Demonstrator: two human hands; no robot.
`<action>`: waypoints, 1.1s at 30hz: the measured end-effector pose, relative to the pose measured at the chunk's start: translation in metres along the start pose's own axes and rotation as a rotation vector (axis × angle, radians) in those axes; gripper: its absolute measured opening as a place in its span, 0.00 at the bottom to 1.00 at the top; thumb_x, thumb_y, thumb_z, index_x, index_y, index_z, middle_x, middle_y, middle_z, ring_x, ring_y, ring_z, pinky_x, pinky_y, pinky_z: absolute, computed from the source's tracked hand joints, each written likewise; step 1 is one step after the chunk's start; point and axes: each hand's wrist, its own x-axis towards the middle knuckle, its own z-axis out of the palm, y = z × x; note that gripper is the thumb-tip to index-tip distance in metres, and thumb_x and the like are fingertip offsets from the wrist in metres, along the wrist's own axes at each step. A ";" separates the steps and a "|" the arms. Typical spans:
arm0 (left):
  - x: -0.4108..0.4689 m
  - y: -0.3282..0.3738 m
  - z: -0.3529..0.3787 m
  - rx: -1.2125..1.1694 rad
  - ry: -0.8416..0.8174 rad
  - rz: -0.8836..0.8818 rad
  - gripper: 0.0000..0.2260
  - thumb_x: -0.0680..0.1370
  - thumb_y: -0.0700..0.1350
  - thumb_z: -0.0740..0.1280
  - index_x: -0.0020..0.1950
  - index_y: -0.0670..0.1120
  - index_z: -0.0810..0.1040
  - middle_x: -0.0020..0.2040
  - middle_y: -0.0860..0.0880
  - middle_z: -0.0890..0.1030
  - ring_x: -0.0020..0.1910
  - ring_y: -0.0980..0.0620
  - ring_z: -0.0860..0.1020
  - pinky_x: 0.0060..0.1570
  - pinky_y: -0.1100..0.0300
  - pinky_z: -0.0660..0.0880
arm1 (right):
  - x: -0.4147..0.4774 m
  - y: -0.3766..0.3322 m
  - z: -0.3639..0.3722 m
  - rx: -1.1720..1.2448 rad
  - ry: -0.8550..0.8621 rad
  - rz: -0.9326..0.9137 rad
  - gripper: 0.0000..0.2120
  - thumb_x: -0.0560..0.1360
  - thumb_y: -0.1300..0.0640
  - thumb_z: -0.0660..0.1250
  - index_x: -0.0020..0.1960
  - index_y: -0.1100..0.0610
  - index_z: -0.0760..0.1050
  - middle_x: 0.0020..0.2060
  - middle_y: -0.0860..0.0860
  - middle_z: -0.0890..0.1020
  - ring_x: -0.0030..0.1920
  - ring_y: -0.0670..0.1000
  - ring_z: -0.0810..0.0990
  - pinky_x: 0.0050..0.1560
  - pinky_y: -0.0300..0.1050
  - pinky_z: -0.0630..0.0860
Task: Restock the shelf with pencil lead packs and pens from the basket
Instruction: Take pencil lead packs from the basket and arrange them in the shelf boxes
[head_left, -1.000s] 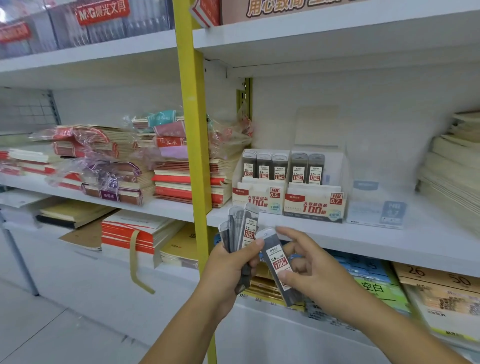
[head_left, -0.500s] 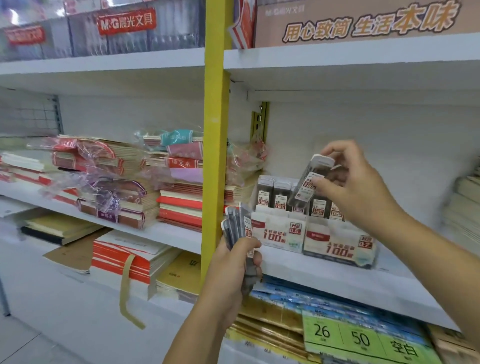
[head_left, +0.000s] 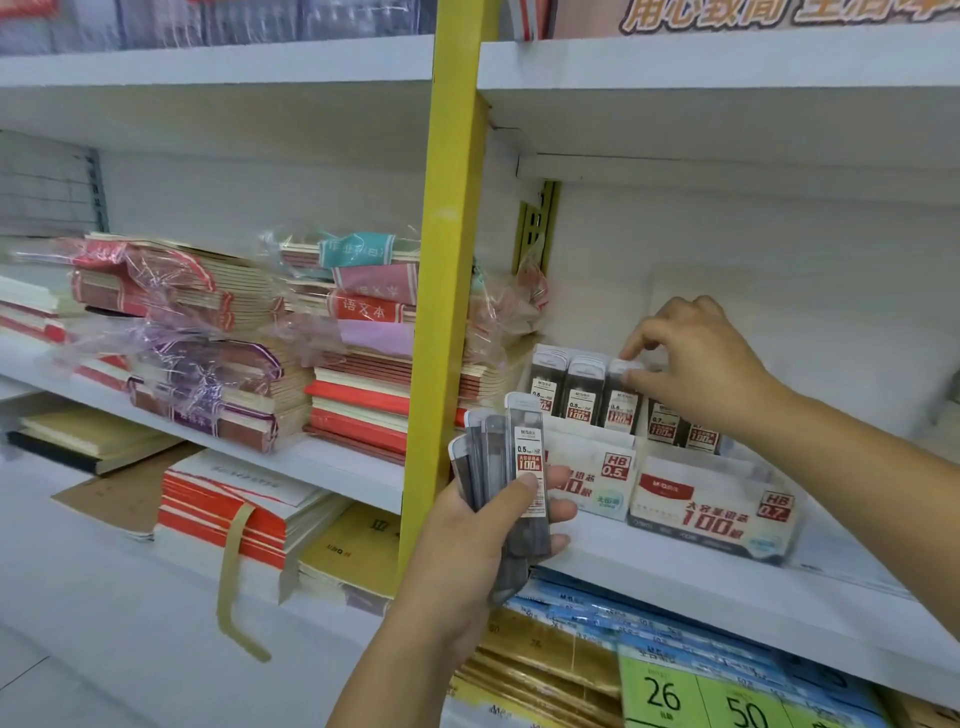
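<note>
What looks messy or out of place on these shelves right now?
The torn plastic wrap on the notebook stacks left of the yellow post hangs loose and crumpled. A tan strap dangles off the lower bundle. The lead packs in the 0.5 display box stand neatly upright.

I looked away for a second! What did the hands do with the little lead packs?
The right hand carried one lead pack from the bunch up to the shelf and is pressing it into the HB 0.5 display box. The left hand stayed put, gripping the remaining packs.
</note>
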 end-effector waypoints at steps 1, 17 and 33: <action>0.000 0.000 0.000 -0.038 -0.006 0.002 0.09 0.79 0.48 0.69 0.58 0.50 0.84 0.51 0.45 0.87 0.42 0.50 0.86 0.26 0.64 0.72 | 0.000 0.000 0.002 -0.031 0.008 0.004 0.07 0.72 0.48 0.71 0.48 0.49 0.81 0.48 0.49 0.76 0.53 0.50 0.66 0.48 0.46 0.65; -0.013 -0.002 0.009 -0.043 -0.115 0.012 0.16 0.73 0.51 0.72 0.60 0.50 0.81 0.55 0.45 0.86 0.53 0.44 0.86 0.43 0.55 0.83 | -0.074 -0.066 -0.020 0.923 -0.246 0.154 0.13 0.76 0.55 0.69 0.59 0.43 0.75 0.42 0.47 0.85 0.40 0.44 0.83 0.39 0.34 0.75; 0.000 -0.007 -0.009 0.072 -0.063 -0.010 0.09 0.76 0.46 0.68 0.56 0.53 0.79 0.35 0.50 0.75 0.33 0.53 0.74 0.39 0.58 0.73 | -0.028 -0.016 -0.031 0.460 0.138 0.040 0.11 0.77 0.55 0.68 0.53 0.43 0.69 0.41 0.41 0.80 0.40 0.40 0.80 0.35 0.34 0.75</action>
